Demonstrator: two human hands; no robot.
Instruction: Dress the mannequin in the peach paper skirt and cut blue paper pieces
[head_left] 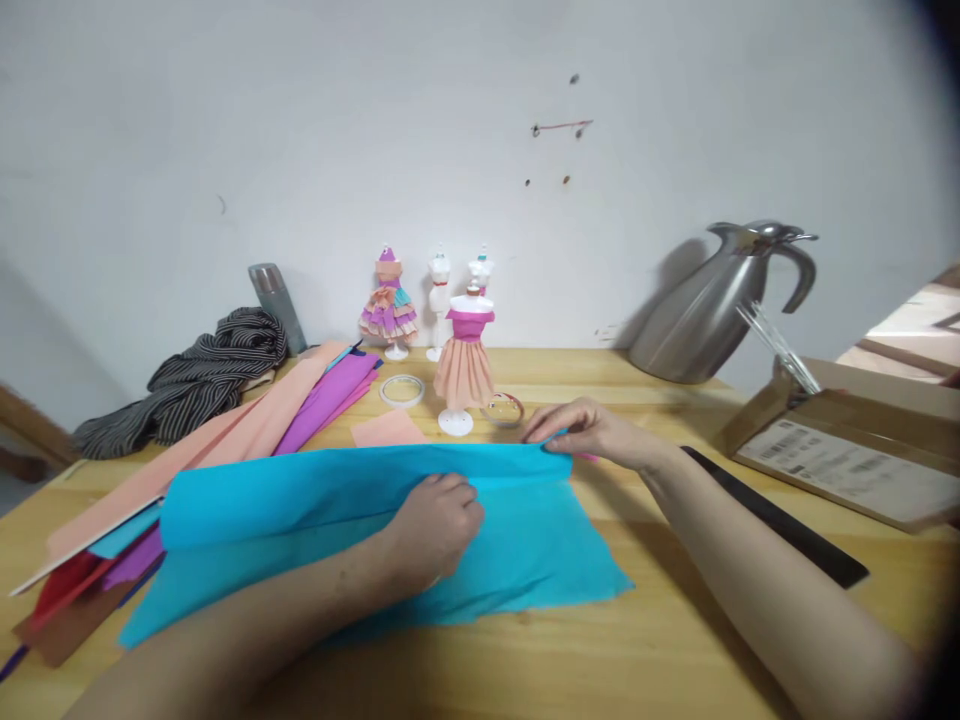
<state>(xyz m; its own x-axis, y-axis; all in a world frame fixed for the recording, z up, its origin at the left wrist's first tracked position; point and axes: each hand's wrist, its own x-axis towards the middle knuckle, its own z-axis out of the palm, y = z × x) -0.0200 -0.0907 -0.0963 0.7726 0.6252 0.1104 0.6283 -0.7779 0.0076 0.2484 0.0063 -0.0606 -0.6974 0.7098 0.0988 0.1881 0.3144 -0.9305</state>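
A wide sheet of blue crepe paper lies across the table in front of me, its far part folded over towards me in a long band. My right hand pinches the right end of that fold between thumb and fingers. Curled closed, my left hand is on the middle of the sheet at the edge of the folded band; its fingertips are hidden. Just beyond the paper stands a small white dress form in a purple top and a pleated peach skirt.
Folded coloured papers and a striped cloth lie left, near a flask. Dress forms and tape rolls sit behind. A steel jug, cardboard box and black strip are right.
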